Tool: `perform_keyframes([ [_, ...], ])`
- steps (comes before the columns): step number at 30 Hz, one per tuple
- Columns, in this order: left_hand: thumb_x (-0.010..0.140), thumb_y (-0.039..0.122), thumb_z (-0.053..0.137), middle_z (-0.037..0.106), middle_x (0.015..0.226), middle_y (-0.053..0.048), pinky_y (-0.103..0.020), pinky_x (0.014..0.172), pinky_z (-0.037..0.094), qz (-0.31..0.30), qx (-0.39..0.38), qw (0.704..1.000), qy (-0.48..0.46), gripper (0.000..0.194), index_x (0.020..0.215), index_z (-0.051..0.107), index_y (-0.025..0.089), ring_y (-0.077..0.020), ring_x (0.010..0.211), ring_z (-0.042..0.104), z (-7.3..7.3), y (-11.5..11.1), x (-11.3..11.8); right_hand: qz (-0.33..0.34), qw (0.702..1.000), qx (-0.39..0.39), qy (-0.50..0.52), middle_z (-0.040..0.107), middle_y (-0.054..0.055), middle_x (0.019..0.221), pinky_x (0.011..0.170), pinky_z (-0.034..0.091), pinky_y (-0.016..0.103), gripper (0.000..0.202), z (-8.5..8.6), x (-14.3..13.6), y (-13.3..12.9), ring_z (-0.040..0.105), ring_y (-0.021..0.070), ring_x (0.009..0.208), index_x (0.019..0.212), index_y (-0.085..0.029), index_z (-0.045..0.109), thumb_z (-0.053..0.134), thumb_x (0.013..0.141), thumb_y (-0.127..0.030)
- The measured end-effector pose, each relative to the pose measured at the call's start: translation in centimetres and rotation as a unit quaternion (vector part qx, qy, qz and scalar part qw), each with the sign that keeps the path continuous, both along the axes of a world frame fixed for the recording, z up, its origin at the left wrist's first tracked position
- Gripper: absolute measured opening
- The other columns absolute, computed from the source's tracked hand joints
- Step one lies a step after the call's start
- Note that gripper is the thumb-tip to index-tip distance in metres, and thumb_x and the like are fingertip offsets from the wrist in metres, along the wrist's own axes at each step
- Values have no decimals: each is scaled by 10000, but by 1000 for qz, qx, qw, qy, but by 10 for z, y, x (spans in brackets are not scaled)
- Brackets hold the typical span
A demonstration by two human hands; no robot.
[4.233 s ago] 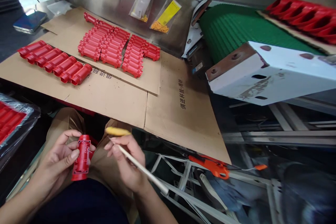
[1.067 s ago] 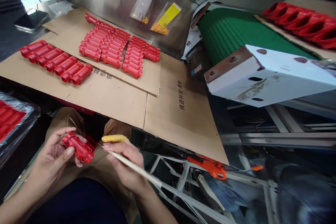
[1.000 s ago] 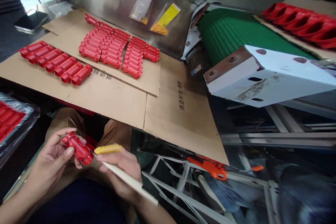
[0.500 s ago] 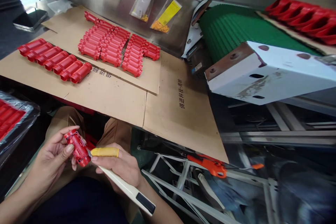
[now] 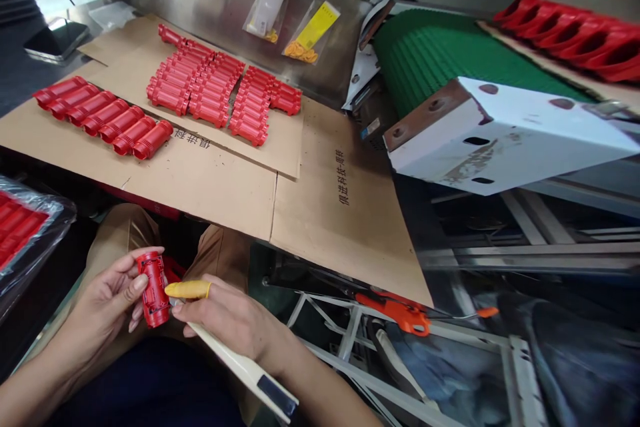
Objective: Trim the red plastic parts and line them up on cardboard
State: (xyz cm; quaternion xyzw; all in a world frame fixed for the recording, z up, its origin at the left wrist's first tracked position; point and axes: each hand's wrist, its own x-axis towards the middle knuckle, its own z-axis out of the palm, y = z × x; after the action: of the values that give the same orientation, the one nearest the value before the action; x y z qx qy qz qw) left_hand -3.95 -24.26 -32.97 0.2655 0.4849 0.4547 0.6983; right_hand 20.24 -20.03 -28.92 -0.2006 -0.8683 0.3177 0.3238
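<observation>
My left hand [image 5: 113,293] is closed around a red plastic tube-shaped part [image 5: 155,290], which stands nearly upright above my lap. Dark slots and fine outlines mark its side, and flanged rings sit at its ends. In my right hand [image 5: 230,317] is a knife [image 5: 237,363] with a long cream handle and a dark panel near its butt. A yellow finger cot [image 5: 189,289] covers the index finger, whose tip rests at the tube part's right side. Little of the blade shows; whether it touches the plastic is hidden by the fingers.
Rows of red tube parts [image 5: 210,90] and a separate row [image 5: 103,113] lie on cardboard [image 5: 220,190]. Bags of finger cots [image 5: 313,33] lie behind. A green conveyor [image 5: 425,47] with a white end plate juts in at right. A plastic-lined box [image 5: 60,213] is at left.
My left hand has turned the tube part more upright and shifted it slightly right. My right hand, with the knife, has moved slightly left along it. The camera view has shifted a little.
</observation>
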Motion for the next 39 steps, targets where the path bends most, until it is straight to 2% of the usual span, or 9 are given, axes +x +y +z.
perform_keyframes([
  [3,912,463,791,631,703,12,-167,452,428,-4,1,1000,6,566,1393,639,207,-76,487,473,5,-1,2,-20,974,-203,100,783,87,978,778,645,296,128,-8,-4,-4,757,166,853,1139,-172,689,623,1062,-250],
  [7,876,511,815,670,777,-5,-180,522,446,16,-2,997,75,629,1411,639,231,-98,568,518,20,-2,4,-34,802,-544,245,766,33,848,660,600,274,271,-26,-14,-5,716,126,659,1017,-174,693,786,960,-421],
  [12,839,523,841,759,986,-59,-218,615,512,27,37,988,150,585,1334,696,248,-154,726,631,28,-2,6,-29,677,-652,340,745,11,745,547,532,205,406,-43,-22,-9,636,91,565,929,-173,676,925,812,-472],
  [15,856,478,836,763,969,-67,-232,636,552,33,45,989,138,554,1327,684,229,-174,747,665,24,-2,5,90,631,-680,362,681,-20,588,404,452,183,436,-42,-21,-20,570,100,444,842,-203,648,890,810,-563],
  [18,901,442,804,750,890,-46,-259,626,591,13,55,995,78,489,1313,652,227,-161,656,670,19,-1,4,177,721,-562,363,710,15,593,447,557,264,428,-30,-22,-29,680,177,507,776,-233,657,778,882,-629],
  [20,878,408,834,765,968,-53,-271,653,618,19,65,995,68,432,1233,670,225,-156,671,694,19,-2,5,34,860,-400,315,807,64,808,647,652,333,222,-20,-25,-29,780,212,744,892,-237,729,749,964,-447],
  [22,837,392,875,765,997,-45,-266,666,629,40,58,994,83,401,1145,690,216,-154,694,709,22,-3,8,-145,933,-218,248,828,99,1036,836,659,382,108,-14,-29,-26,787,222,955,1094,-230,754,711,994,-233],
  [26,759,364,935,750,900,-22,-253,646,629,61,59,992,98,409,1060,716,195,-149,662,712,27,-5,15,-205,954,-38,215,798,158,1125,911,647,419,248,-13,-40,-22,760,243,1050,1264,-144,704,651,1024,-168],
  [39,722,424,955,722,1011,-19,-245,671,619,81,40,989,113,418,1047,757,250,-160,768,701,35,-7,20,-195,957,-25,214,802,152,1106,880,661,400,250,-18,-45,-25,766,244,1029,1260,-152,710,667,1013,-162],
])
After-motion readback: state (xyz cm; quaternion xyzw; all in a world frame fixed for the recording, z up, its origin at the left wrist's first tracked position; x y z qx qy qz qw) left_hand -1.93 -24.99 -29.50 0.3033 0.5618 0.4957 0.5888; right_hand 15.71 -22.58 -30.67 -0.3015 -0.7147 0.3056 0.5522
